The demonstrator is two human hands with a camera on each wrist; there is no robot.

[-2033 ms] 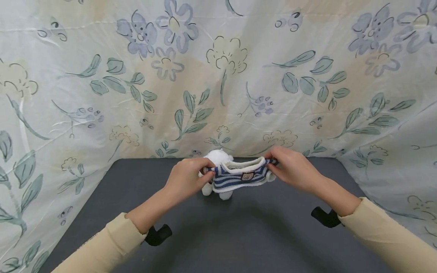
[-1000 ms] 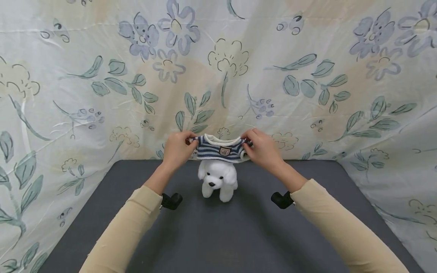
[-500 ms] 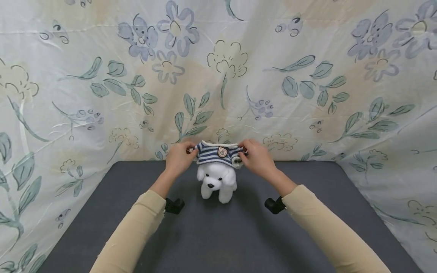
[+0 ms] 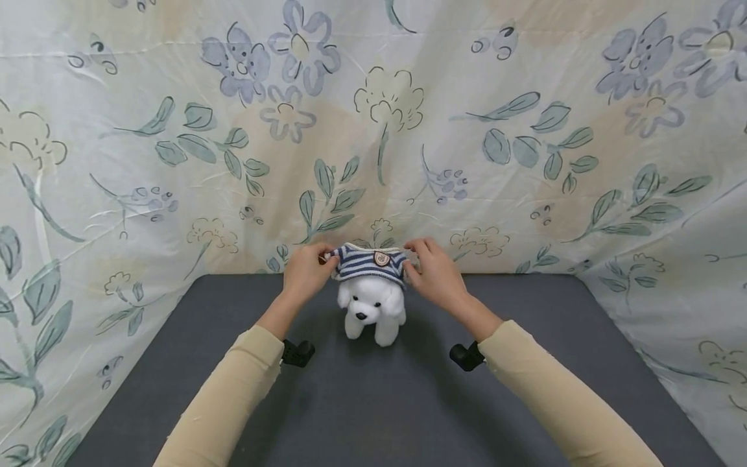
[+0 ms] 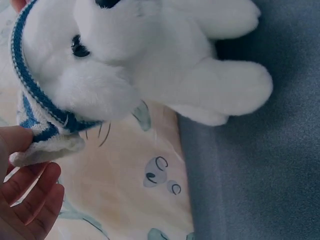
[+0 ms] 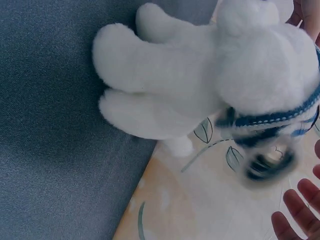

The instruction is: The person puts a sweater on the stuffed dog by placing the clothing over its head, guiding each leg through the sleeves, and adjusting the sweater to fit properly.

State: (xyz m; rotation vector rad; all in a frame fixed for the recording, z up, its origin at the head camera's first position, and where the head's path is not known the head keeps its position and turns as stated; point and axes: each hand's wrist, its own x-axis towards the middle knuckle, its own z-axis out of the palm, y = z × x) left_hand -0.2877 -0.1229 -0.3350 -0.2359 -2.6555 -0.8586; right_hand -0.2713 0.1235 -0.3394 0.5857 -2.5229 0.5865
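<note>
A white plush dog (image 4: 369,312) stands on its legs on the dark table, facing forward. Over the crown of its head sits a small blue-and-white striped sweater (image 4: 364,263) with a badge on its front; the hem lies above the eyes. My left hand (image 4: 307,267) pinches one sleeve (image 5: 45,145) between thumb and fingers. Beside the other sleeve (image 6: 270,165), which is blurred, my right hand (image 4: 434,272) has its fingers spread. In the right wrist view a gap shows between those fingers (image 6: 295,205) and the sleeve.
A flowered curtain (image 4: 385,130) rises behind the dark table (image 4: 373,402) and along both sides. Black devices (image 4: 299,353) are worn at both wrists, below the sleeve cuffs.
The sweater rose from in front of the plush dog, then came down onto the top of its head. Since half a second ago, my right hand has let go of its sleeve.
</note>
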